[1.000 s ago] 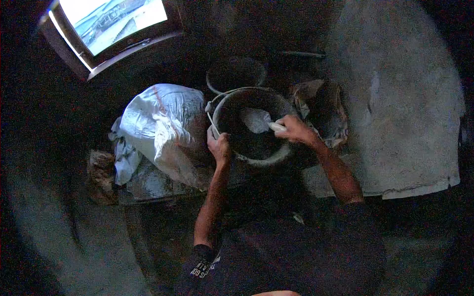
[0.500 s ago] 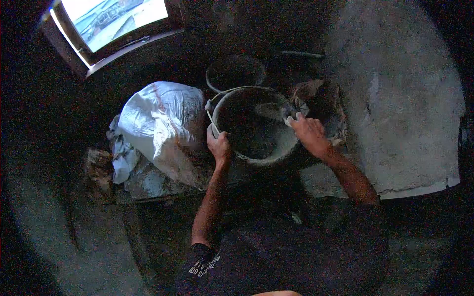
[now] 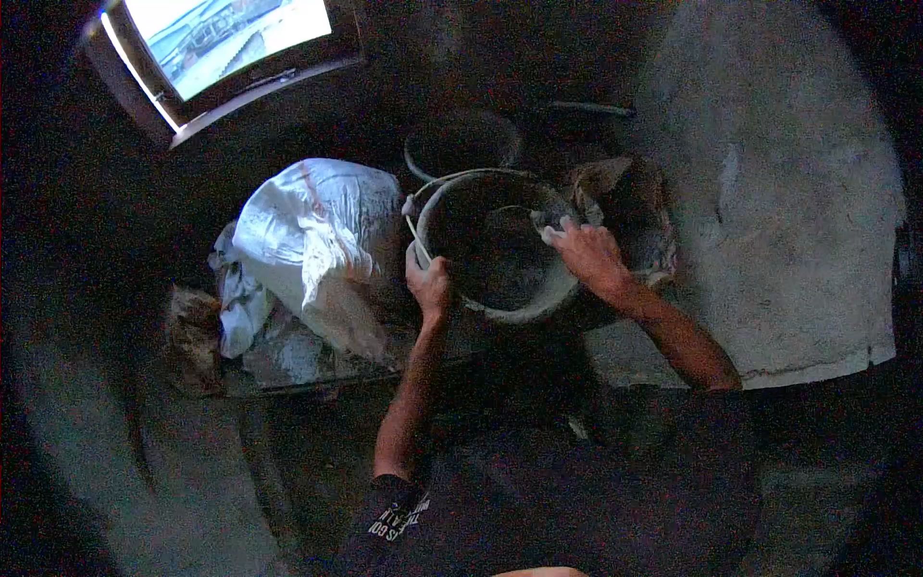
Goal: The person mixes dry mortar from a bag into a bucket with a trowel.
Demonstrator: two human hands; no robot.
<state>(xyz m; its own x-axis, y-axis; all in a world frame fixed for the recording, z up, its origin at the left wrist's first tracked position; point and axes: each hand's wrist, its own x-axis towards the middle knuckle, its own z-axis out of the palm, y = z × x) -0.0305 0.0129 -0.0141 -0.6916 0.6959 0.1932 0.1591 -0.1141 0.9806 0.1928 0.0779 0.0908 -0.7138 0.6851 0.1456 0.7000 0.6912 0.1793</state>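
Observation:
A round bucket (image 3: 524, 313) with a pale, powdery rim stands in front of me. Its light handle (image 3: 415, 231) lies along the left and far side. My left hand (image 3: 429, 286) is closed on the bucket's left rim, beside the handle. Over the right side of the bucket, my right hand (image 3: 588, 252) grips what looks like a trowel (image 3: 537, 220), its fingers whitened. The trowel's blade reaches into the dark inside of the bucket, where the contents are hard to make out.
A bulging white sack (image 3: 322, 221) sits left of the bucket, with crumpled bags beneath it. Behind stands a second bucket (image 3: 415, 165). A torn brown paper bag (image 3: 663, 216) lies right of the bucket, next to a grey slab-like surface (image 3: 788, 240). A bright window (image 3: 236, 43) is at upper left.
My right hand has moved slightly left and inward over the bucket. The trowel blade has tipped, so its broad face shows less. My left hand stays on the rim.

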